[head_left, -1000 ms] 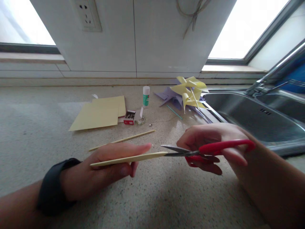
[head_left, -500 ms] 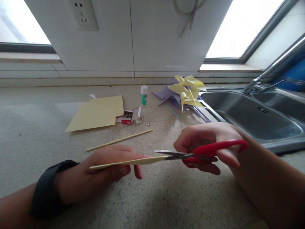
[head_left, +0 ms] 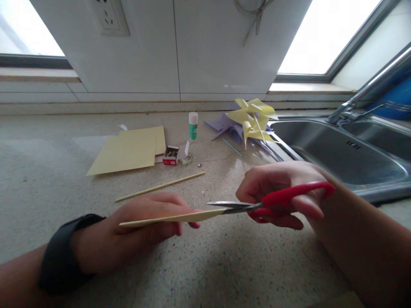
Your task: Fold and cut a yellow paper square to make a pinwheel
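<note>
My left hand (head_left: pixel 150 222), with a black band on its wrist, pinches a piece of yellow paper (head_left: pixel 192 216) seen almost edge-on. In my right hand (head_left: pixel 285 188) is a pair of red-handled scissors (head_left: pixel 289 194), thumb and fingers through the loops. The blades point left and stand a little apart, with the paper's right end at the lower blade. Both hands are held above the speckled counter (head_left: pixel 205 273). Just beyond my left hand lies a thin wooden stick (head_left: pixel 160 186).
Yellow paper sheets (head_left: pixel 125 149), an open red box of small metal pieces (head_left: pixel 171 155), a tape roll (head_left: pixel 186 159) and a glue stick (head_left: pixel 193 126) are behind. Yellow and purple paper pinwheels (head_left: pixel 252 119) lie near the steel sink (head_left: pixel 340 154); a thin green stick (head_left: pixel 231 147) lies before them.
The scissor blades have closed slightly at the paper's right end. My left fingers have shifted a little under the paper. The view has tilted slightly.
</note>
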The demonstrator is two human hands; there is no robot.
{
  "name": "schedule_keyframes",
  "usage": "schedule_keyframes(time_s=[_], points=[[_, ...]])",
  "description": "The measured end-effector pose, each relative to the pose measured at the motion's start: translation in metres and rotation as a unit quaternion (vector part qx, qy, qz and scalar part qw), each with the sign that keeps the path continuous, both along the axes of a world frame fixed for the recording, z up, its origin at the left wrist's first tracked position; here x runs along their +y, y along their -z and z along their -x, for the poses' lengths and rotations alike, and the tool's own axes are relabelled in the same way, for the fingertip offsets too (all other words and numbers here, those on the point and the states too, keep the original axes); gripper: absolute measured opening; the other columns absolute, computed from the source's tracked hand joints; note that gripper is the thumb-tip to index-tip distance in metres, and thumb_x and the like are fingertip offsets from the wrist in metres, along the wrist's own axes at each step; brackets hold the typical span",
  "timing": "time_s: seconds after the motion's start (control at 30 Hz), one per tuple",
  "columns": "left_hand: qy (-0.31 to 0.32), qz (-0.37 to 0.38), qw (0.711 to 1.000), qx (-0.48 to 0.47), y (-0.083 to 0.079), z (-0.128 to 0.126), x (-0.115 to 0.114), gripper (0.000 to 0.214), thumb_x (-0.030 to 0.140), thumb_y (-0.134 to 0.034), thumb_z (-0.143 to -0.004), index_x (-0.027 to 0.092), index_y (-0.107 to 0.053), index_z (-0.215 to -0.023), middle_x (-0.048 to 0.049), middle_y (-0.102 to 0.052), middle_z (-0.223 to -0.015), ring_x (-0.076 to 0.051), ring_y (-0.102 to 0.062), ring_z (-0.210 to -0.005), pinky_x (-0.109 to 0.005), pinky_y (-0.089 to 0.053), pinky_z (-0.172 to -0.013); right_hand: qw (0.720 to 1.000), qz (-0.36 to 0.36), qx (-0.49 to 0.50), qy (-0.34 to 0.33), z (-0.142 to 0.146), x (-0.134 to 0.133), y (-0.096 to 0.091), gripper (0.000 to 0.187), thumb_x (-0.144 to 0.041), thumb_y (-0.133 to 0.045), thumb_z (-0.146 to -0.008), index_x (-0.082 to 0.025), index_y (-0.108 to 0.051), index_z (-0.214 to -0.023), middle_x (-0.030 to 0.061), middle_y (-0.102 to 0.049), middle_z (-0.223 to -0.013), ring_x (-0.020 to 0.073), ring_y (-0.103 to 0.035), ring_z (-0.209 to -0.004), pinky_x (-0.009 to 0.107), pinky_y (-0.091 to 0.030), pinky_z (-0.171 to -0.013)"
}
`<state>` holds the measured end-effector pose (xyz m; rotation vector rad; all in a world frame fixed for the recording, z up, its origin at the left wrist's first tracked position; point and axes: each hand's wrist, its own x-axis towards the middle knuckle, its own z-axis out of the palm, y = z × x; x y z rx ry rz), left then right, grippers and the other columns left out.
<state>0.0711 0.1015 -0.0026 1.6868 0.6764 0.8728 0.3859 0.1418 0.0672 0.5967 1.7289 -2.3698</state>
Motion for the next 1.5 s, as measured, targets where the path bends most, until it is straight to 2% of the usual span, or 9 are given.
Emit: schedule_keyframes(time_s=[0.17, 0.27, 0.43, 0.57, 0.73, 0.83, 0.97, 1.3, 1.5], points=[[0.002, 0.046, 0.999, 0.008, -0.009, 0.015, 0.001, 0.042, 0.050, -0.065, -0.090, 0.032, -0.071, -0.126, -0.0074, -0.074, -0.122, -0.031, -0.065, -0.115, -0.038, -0.056, -0.090, 0.997, -0.020, 0.075, 0.010, 0.002, 0.005, 0.017, 0.065, -0.071, -0.080, -0.066, -0.011, -0.059, -0.080, -0.0012, -0.061, -0.057, 0.0063, -0.048, -0.039, 0.015, -0.034, -0.033], [0.018, 0.085, 0.996, -0.002, -0.011, 0.019, -0.003, 0.045, 0.047, -0.067, -0.090, 0.041, -0.063, -0.135, -0.0023, -0.068, -0.135, -0.026, -0.065, -0.118, -0.033, -0.056, -0.092, 0.995, -0.039, 0.088, 0.006, 0.004, 0.007, 0.021, 0.064, -0.072, -0.076, -0.071, -0.011, -0.058, -0.081, 0.0002, -0.061, -0.060, 0.0061, -0.047, -0.038, 0.016, -0.034, -0.032], [-0.008, 0.146, 0.988, -0.052, -0.011, 0.010, -0.006, 0.027, 0.037, -0.069, -0.092, 0.040, -0.075, -0.118, 0.0011, -0.072, -0.129, -0.017, -0.068, -0.112, -0.020, -0.055, -0.088, 0.991, -0.070, 0.117, -0.001, 0.009, 0.007, 0.019, 0.060, -0.070, -0.070, -0.078, -0.012, -0.057, -0.081, 0.0002, -0.060, -0.061, 0.0063, -0.047, -0.040, 0.016, -0.034, -0.033], [0.025, 0.217, 0.970, -0.107, -0.012, -0.001, -0.007, 0.027, 0.034, -0.073, -0.090, 0.036, -0.076, -0.117, -0.0020, -0.080, -0.109, -0.015, -0.076, -0.093, -0.018, -0.058, -0.079, 0.995, -0.068, 0.070, 0.016, 0.010, 0.003, 0.013, 0.063, -0.074, -0.070, -0.075, -0.013, -0.057, -0.081, -0.0014, -0.059, -0.062, 0.0063, -0.047, -0.044, 0.017, -0.039, -0.039], [0.054, 0.188, 0.968, -0.155, -0.016, -0.008, -0.010, 0.019, 0.026, -0.066, -0.096, 0.031, -0.078, -0.110, -0.0042, -0.082, -0.099, -0.017, -0.077, -0.089, -0.024, -0.062, -0.079, 0.997, -0.053, 0.049, 0.023, 0.012, 0.001, 0.014, 0.065, -0.076, -0.075, -0.069, -0.014, -0.056, -0.080, -0.0016, -0.059, -0.066, 0.0067, -0.050, -0.046, 0.017, -0.039, -0.040], [0.059, 0.165, 0.973, -0.150, -0.014, -0.007, -0.009, 0.021, 0.025, -0.062, -0.098, 0.031, -0.076, -0.112, -0.0034, -0.082, -0.093, -0.015, -0.077, -0.083, -0.021, -0.061, -0.072, 0.997, -0.043, 0.060, 0.021, 0.012, 0.001, 0.014, 0.066, -0.075, -0.077, -0.067, -0.014, -0.056, -0.080, -0.0019, -0.058, -0.065, 0.0065, -0.049, -0.044, 0.017, -0.037, -0.038], [0.039, 0.123, 0.985, -0.112, -0.010, -0.001, -0.006, 0.018, 0.023, -0.063, -0.098, 0.029, -0.077, -0.108, -0.0017, -0.080, -0.085, -0.012, -0.073, -0.076, -0.017, -0.057, -0.067, 0.999, -0.043, 0.007, 0.013, 0.008, 0.000, 0.009, 0.069, -0.077, -0.073, -0.069, -0.013, -0.056, -0.088, -0.0005, -0.059, -0.072, 0.0077, -0.050, -0.053, 0.020, -0.043, -0.048], [0.040, 0.090, 0.990, -0.104, -0.012, 0.002, -0.005, 0.017, 0.024, -0.071, -0.092, 0.031, -0.079, -0.105, -0.0005, -0.077, -0.090, -0.011, -0.068, -0.076, -0.019, -0.055, -0.069, 1.000, 0.000, 0.022, 0.011, 0.009, -0.005, 0.008, 0.065, -0.071, -0.076, -0.070, -0.014, -0.053, -0.091, -0.0010, -0.056, -0.076, 0.0106, -0.057, -0.062, 0.020, -0.045, -0.055], [0.045, 0.046, 0.993, -0.096, -0.018, -0.001, -0.004, 0.019, 0.020, -0.066, -0.095, 0.031, -0.079, -0.104, -0.0018, -0.076, -0.095, -0.016, -0.068, -0.089, -0.026, -0.054, -0.082, 1.000, 0.002, 0.008, 0.013, 0.010, -0.005, 0.006, 0.067, -0.073, -0.076, -0.067, -0.014, -0.054, -0.090, -0.0010, -0.057, -0.074, 0.0097, -0.053, -0.059, 0.020, -0.044, -0.053]])
